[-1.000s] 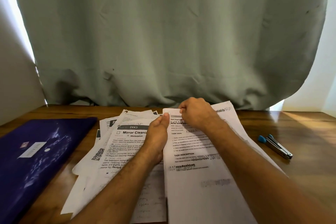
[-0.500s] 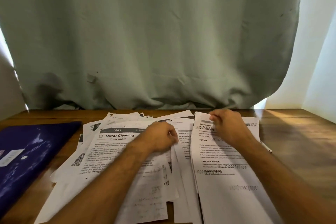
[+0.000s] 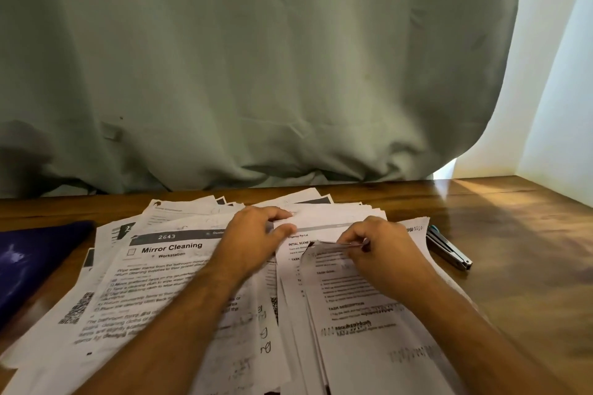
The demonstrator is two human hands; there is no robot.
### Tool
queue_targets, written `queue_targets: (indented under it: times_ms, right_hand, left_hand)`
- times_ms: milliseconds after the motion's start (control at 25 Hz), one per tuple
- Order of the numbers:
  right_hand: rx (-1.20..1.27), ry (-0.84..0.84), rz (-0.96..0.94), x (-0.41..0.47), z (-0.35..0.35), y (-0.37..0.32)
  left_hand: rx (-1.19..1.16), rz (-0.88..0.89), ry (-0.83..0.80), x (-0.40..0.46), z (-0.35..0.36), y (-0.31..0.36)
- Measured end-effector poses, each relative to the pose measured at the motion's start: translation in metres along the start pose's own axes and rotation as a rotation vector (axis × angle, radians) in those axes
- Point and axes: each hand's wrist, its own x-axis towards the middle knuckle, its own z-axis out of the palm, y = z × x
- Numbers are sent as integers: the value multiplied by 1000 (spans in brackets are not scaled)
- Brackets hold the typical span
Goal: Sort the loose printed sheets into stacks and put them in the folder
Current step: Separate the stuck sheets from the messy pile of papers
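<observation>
Right hand (image 3: 382,250) now pinching the curled top edge of the white printed sheet with task headings (image 3: 356,305), fingers (image 3: 354,239) closed on the paper; a second ago this hand sat flat-fisted on the sheet's upper edge. Corner lifted and folded toward the person, rest of sheet lying on the right-hand pile.

Left hand (image 3: 256,236) shifted rightward off the "Mirror Cleaning" printed sheet (image 3: 154,269); thumb and forefinger now nipping the edge of a white sheet underneath (image 3: 324,224), holding it down while the top one peels away.

Loose white printed sheets (image 3: 199,212) spread in an overlapping fan across the brown wooden tabletop (image 3: 519,234); no squared stack formed. Dark blue plastic folder (image 3: 29,263) at far left, closed, nothing in it so far as visible. Small metal tool with blue tip (image 3: 449,248) just right of the papers, partly uncovered again after being hidden half a second ago.

Reading: separation of one sheet from the right pile under way; sorting at an early stage, filing not begun. Risk: creasing at the pinched corner.
</observation>
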Motion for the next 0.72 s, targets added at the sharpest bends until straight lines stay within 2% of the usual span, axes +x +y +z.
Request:
queue_targets:
  times_ms: [80,200,400,600,720]
  right_hand:
    - [-32,-32,3,-1,3,0]
    - [-15,-22,30,-2,5,2]
    - [0,-8,26,-5,9,0]
    - [94,61,21,-8,8,-6]
    - [99,93,-9,-10,10,-8]
  left_hand:
    - [5,-18,54,2,2,0]
    - [212,-27,96,2,6,-3]
    - [-46,40,16,-2,8,-3]
    - [-91,53,52,-6,8,7]
    - [-178,123,-27,-12,7,11]
